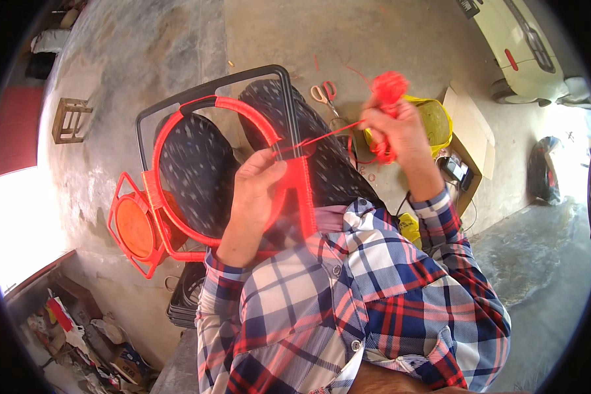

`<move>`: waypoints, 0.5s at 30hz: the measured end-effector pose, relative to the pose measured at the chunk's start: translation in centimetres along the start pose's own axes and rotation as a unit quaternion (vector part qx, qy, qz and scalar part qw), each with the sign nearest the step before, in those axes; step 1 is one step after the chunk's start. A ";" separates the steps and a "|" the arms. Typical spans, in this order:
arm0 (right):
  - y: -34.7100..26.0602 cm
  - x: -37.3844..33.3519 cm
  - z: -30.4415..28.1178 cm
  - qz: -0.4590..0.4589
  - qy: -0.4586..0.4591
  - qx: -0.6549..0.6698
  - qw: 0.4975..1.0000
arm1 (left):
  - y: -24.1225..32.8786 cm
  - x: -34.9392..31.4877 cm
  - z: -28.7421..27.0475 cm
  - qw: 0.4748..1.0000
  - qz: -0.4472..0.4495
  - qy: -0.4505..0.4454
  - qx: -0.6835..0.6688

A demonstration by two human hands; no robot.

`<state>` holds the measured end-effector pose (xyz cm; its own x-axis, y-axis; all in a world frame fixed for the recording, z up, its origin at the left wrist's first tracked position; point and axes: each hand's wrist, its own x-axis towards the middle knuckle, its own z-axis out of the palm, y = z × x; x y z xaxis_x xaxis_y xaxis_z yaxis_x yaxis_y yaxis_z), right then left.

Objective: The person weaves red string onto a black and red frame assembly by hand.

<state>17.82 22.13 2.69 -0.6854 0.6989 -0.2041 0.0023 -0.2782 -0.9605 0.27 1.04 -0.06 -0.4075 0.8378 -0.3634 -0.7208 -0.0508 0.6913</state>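
Note:
Across my lap rests a black frame (243, 77) with a ring (166, 146) set inside it, most of the ring bound in red cord. My left hand (255, 187) is closed on the frame's right side, where the winding meets bare black bar. Raised to the right, my right hand (398, 128) grips a bundle of red cord (390, 87), which sticks out above and below the fist. A taut red strand (335, 133) runs from that fist to the frame just above my left fingers. Part of the ring's lower right is hidden behind my left hand and forearm.
Scissors (324, 94) lie on the floor ahead, near a yellow container (435, 121) and an open cardboard box (474, 141). Left of my lap is another red-wrapped piece (134, 226). Black frames (185, 303) are stacked below it. A small wooden stool (71, 121) stands far left.

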 end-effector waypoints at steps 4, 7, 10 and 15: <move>-3.6 -2.4 -3.2 -0.058 -0.017 0.249 0.967 | -0.1 0.3 -0.3 1.000 -0.004 0.012 -0.003; -5.3 -5.1 -1.4 -0.077 -0.035 0.226 0.970 | -0.1 0.4 -0.6 0.998 -0.021 0.041 0.029; -6.2 -7.9 1.6 -0.068 -0.087 0.227 0.968 | -0.6 0.8 -2.2 0.997 -0.052 0.039 0.032; -5.7 -2.9 -2.4 -0.114 -0.129 0.262 0.950 | -0.5 1.1 -1.9 0.997 -0.055 0.050 0.038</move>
<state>21.50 23.26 8.33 -0.7802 0.6148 0.1154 -0.4839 -0.4764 -0.7341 -0.89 0.91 -2.03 -0.3850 0.7777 -0.4969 -0.7212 0.0824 0.6878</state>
